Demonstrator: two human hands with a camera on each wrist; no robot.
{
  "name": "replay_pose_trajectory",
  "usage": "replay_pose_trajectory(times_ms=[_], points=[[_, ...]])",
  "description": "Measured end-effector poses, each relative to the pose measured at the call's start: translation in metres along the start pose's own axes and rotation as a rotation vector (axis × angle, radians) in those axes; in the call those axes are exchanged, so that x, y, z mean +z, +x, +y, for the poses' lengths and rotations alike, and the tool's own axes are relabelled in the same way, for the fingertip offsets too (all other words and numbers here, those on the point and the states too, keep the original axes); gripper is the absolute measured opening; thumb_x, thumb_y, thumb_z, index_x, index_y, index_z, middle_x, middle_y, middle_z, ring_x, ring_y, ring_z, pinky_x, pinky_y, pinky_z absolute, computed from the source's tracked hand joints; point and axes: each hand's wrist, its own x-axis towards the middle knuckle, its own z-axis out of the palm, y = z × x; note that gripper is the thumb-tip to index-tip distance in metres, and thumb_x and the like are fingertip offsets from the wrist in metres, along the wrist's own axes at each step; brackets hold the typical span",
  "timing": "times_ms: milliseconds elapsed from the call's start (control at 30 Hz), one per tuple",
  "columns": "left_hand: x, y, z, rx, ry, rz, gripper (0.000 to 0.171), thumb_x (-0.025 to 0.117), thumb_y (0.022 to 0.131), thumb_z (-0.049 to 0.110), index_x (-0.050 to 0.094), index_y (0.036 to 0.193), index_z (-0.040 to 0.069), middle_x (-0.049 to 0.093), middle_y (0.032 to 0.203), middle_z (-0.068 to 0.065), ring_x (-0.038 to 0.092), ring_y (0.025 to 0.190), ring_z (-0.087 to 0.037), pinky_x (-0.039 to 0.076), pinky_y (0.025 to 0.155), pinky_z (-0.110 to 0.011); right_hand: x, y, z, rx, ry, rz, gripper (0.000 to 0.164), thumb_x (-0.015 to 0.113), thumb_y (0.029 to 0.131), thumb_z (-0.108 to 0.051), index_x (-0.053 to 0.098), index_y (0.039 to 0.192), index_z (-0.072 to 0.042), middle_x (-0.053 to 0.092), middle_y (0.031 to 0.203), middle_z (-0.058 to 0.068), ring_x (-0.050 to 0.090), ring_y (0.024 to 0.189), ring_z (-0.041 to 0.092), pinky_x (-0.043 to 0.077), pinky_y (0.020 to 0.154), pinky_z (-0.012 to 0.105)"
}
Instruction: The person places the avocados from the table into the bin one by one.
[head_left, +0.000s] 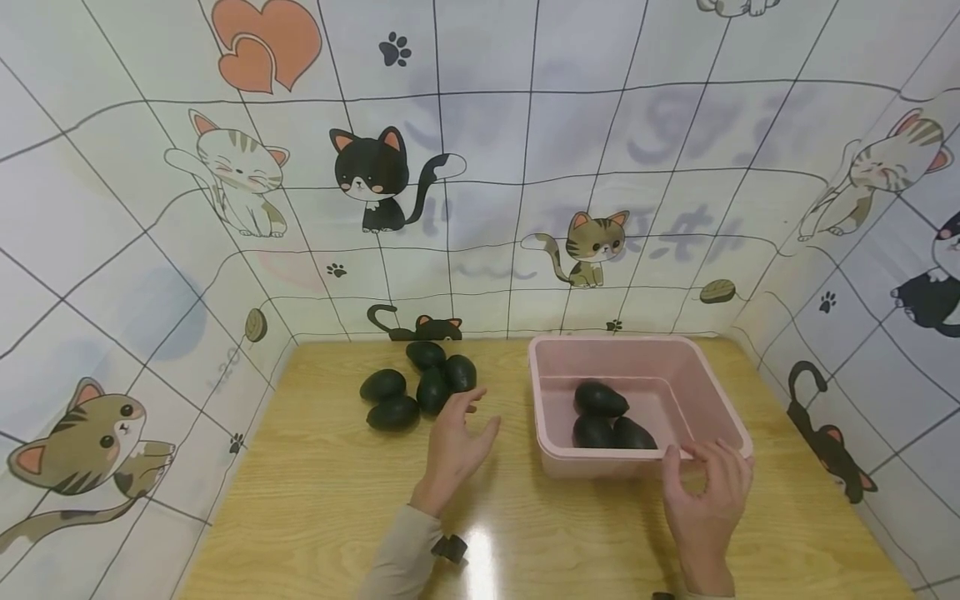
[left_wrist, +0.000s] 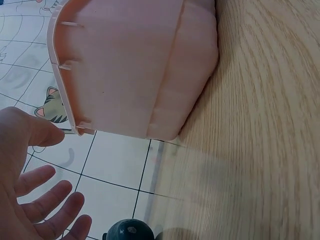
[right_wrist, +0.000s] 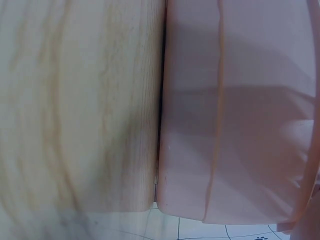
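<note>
Our left hand [head_left: 457,448] spreads wide, thumb apart; our right hand [head_left: 705,500] grips the near right corner of a rim. Behind everything, we see a cat-print backdrop [head_left: 487,150] meeting the back edge of the wooden table [head_left: 315,508]. Pink bin [head_left: 600,465] under that right grip, close to the back edge! Between it and the left hand, we have open wood. Five avocados [head_left: 393,413] cluster just beyond our left fingertips, contact we cannot tell; three more avocados [head_left: 601,400] lie inside the bin, left of the right hand.
</note>
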Motion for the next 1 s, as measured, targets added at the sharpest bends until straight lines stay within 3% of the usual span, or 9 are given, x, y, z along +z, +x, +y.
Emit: replay_pose_trajectory(times_ms=[100, 200, 633, 1000], points=[[-0.002, -0.001, -0.001, 0.002, 0.002, 0.002, 0.046, 0.08, 0.093, 0.025, 0.069, 0.137, 0.015, 0.072, 0.131, -0.007, 0.07, 0.112, -0.027, 0.058, 0.088, -0.044, 0.0, 0.002, -0.005, 0.003, 0.003, 0.007, 0.022, 0.076, 0.084, -0.01, 0.072, 0.089, 0.011, 0.07, 0.091, 0.029, 0.052, 0.125, 0.0, 0.017, 0.128, 0.064], [-0.002, -0.001, -0.005, 0.015, 0.006, 0.008, 0.046, 0.081, 0.093, 0.024, 0.07, 0.136, 0.014, 0.072, 0.13, -0.008, 0.071, 0.111, -0.028, 0.058, 0.087, -0.044, 0.0, 0.004, -0.013, 0.007, 0.008, 0.008, 0.021, 0.075, 0.084, -0.006, 0.071, 0.089, 0.013, 0.069, 0.091, 0.031, 0.049, 0.126, -0.005, 0.016, 0.128, 0.066], [-0.007, 0.0, -0.022, 0.044, 0.037, 0.022, 0.044, 0.081, 0.092, 0.024, 0.071, 0.134, 0.012, 0.073, 0.13, -0.006, 0.071, 0.109, -0.028, 0.059, 0.088, -0.044, 0.001, 0.002, -0.005, -0.008, 0.014, 0.001, 0.023, 0.076, 0.084, -0.01, 0.071, 0.089, 0.012, 0.07, 0.092, 0.03, 0.049, 0.126, -0.001, 0.016, 0.128, 0.066], [-0.013, -0.003, -0.027, -0.003, 0.039, 0.028, 0.047, 0.08, 0.093, 0.026, 0.07, 0.135, 0.009, 0.072, 0.132, -0.008, 0.07, 0.112, -0.032, 0.057, 0.085, -0.047, 0.0, 0.003, -0.006, -0.01, 0.008, 0.001, 0.021, 0.076, 0.084, -0.008, 0.071, 0.09, 0.012, 0.07, 0.092, 0.03, 0.048, 0.126, 0.0, 0.016, 0.127, 0.068]])
